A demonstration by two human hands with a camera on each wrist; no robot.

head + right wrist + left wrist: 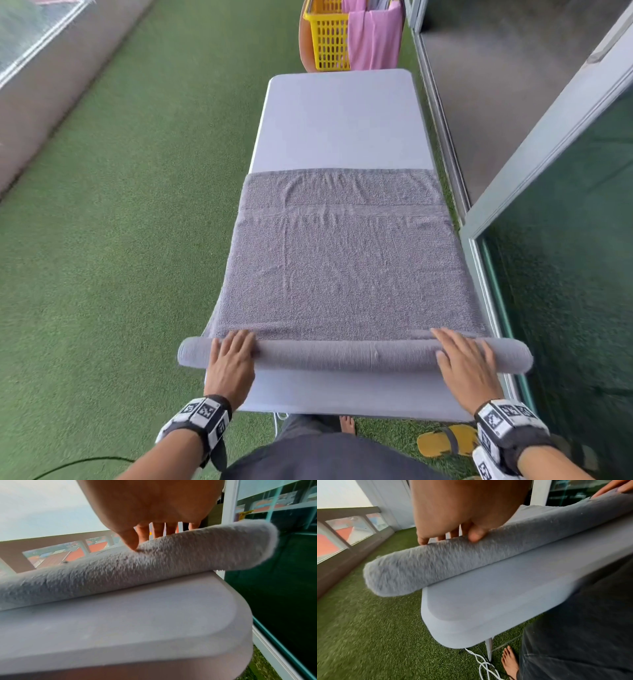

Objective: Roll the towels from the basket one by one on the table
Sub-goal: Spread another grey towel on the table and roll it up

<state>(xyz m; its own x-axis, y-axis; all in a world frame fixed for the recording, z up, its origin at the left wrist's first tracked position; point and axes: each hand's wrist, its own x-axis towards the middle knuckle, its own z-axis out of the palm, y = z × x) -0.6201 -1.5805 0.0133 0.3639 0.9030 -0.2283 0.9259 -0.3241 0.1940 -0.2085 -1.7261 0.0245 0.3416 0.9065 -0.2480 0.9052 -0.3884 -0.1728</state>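
Observation:
A grey towel lies flat along the narrow white table, its near end wound into a roll that overhangs both table sides. My left hand rests on the roll's left part with fingers laid straight over the top; the left wrist view shows the thumb against the roll. My right hand lies the same way on the right part, fingers over the roll. A yellow basket with a pink towel draped over its rim stands beyond the table's far end.
Green artificial turf covers the floor to the left, bounded by a low wall with glass panels. A sliding glass door and its frame run close along the table's right side. A yellow sandal and a white cable lie near my feet.

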